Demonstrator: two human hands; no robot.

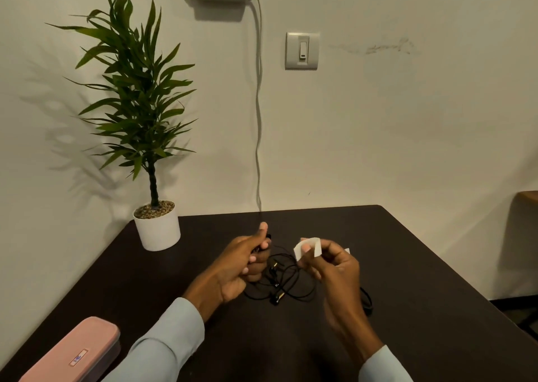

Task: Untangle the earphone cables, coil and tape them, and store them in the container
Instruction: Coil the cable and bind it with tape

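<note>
Pink container (74,352) lies lidded at the table's (422,279) near left corner — long axis running away and rightward. Toward the table's middle, the left hand (247,261) grips a bundled black earphone cable (263,243), thumb up. Just right, the right hand (329,265) pinches a white tape strip (308,247) — loose cables (286,282) sprawl on the table between them.

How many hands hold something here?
2. The left hand grips a coiled black cable above the table. The right hand pinches a white tape piece beside it.
</note>
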